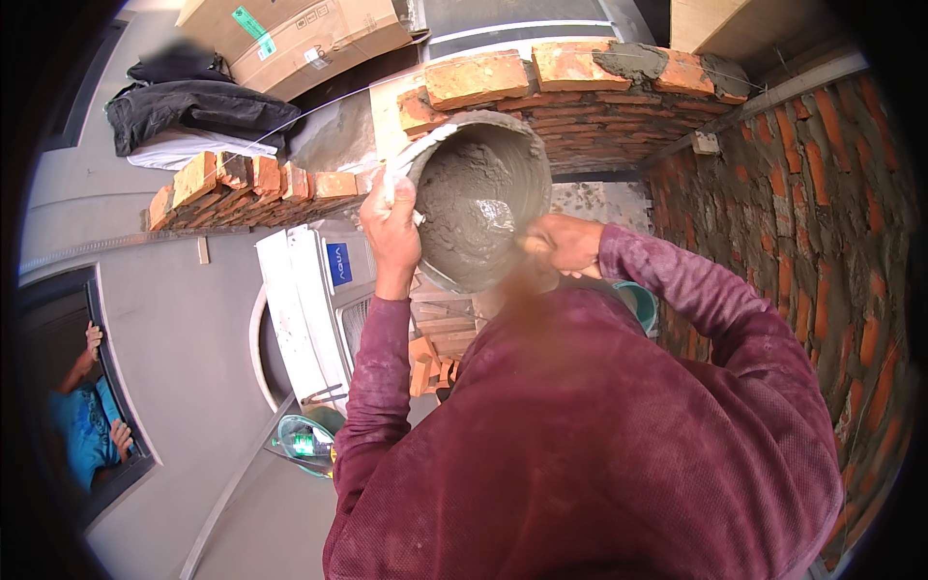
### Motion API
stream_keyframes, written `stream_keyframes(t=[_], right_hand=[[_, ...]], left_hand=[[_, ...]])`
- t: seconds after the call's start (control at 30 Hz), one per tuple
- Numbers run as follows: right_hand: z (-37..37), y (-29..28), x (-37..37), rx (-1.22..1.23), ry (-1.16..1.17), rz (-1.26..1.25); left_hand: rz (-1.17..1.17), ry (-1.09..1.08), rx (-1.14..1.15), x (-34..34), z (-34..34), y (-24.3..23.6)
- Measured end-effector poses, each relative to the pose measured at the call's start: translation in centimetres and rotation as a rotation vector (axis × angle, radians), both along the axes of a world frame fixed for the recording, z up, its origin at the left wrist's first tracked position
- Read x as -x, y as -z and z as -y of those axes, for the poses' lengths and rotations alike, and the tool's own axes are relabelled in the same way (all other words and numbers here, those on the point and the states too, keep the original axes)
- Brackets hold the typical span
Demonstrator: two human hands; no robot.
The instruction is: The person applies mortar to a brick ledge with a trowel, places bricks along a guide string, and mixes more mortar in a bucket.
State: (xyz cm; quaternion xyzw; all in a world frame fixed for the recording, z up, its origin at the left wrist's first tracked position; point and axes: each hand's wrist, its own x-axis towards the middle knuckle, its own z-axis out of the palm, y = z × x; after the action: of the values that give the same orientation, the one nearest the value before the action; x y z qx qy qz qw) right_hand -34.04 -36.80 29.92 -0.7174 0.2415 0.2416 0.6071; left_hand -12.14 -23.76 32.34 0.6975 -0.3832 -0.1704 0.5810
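A bucket (pixel 534 174) smeared with grey mortar tilts its mouth toward me at the top middle. Wet mortar (pixel 462 198) lies inside it, with one bright shiny patch near the right. My left hand (pixel 391 227) is closed on the bucket's left rim, thumb uppermost. At the lower right of the rim is my right hand (pixel 568 244), its fingers curled closed. What those fingers hold is hidden; a brown blur covers the spot just below them.
Low brick walls (pixel 478 79) (pixel 232 184) run behind the bucket and to its left, with a taut string above. A mortar-streaked brick wall (pixel 783 222) rises at right. A cardboard box (pixel 309 43), dark clothing (pixel 193 116), a white appliance (pixel 304 300) and a person's arm (pixel 77 362) in a window appear.
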Motion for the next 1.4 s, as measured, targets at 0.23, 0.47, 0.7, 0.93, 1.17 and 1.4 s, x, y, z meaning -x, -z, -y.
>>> stream_keyframes(t=[0.23, 0.47, 0.7, 0.93, 1.17, 1.4], right_hand=[[7.0, -0.8, 0.7, -0.358, -0.104, 0.04], [16.4, -2.0, 1.9, -0.415, -0.273, 0.017], [26.9, -8.6, 3.2, -0.299, -0.237, -0.008], [35.4, -14.3, 0.9, 0.139, -0.174, 0.052], [34.5, -3.7, -2.5, 1.051, -0.526, 0.323], [34.8, -10.1, 1.2, 1.024, -0.437, 0.389]], left_hand=[[-0.139, -0.395, 0.092, 2.9, -0.6, 2.5], [-0.415, -0.706, 0.317, 7.8, 3.0, 5.2], [-0.456, -0.858, 0.275, 10.5, 4.6, 6.8], [-0.457, -0.93, 0.181, 12.2, 5.5, 9.6], [-0.495, -0.982, 0.053, 14.2, 7.0, 10.9], [-0.532, -0.964, 0.114, 14.5, 8.1, 13.1]])
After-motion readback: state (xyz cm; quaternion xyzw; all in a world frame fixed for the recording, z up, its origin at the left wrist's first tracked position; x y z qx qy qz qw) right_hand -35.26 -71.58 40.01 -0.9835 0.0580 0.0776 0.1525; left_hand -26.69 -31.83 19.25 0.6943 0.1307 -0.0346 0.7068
